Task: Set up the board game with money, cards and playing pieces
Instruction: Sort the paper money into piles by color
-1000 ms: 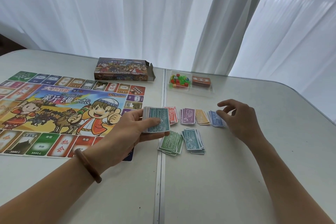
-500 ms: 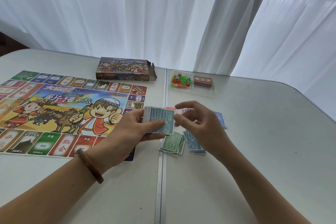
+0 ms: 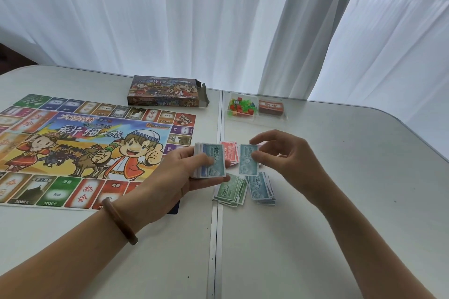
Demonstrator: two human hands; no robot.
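Left hand (image 3: 184, 173) grips the stack of play money (image 3: 210, 161), thumb across the top 1000 note, fingers curled beneath. Right hand (image 3: 291, 160) pinches a single teal note (image 3: 248, 159) between thumb and forefinger, other fingers loosely curled. The note hangs upright in the air just right of the stack, above the sorted piles.

On the desk (image 3: 328, 226) below: green 500 pile (image 3: 230, 189) and teal 1000 pile (image 3: 261, 187) side by side, both fanned and untidy. Red pile (image 3: 230, 153) sits behind them, partly hidden by the hands. Whether more piles lie behind the right hand, cannot tell. Game board (image 3: 85, 148) lies flat to the left, open box (image 3: 167, 91) beyond it. Clear tray (image 3: 255, 119) on the far side holds coloured playing pieces (image 3: 239, 105) and a red card deck (image 3: 270, 107), neither yet set out.

Step in hand, as judged: sorting money by denomination. The held note reads 1000, so it belongs on the teal pile, below and slightly right.

To do it well:
- Lower the note flat and square to the pile, and let go only once it rests, since thin paper drifts.
- Left thumb firm, so the next note does not slide off with the peel.
- Squaring the two fanned piles would stop them mixing; they lie very close.

Task looks roughly midway, with cards and pieces left to do.
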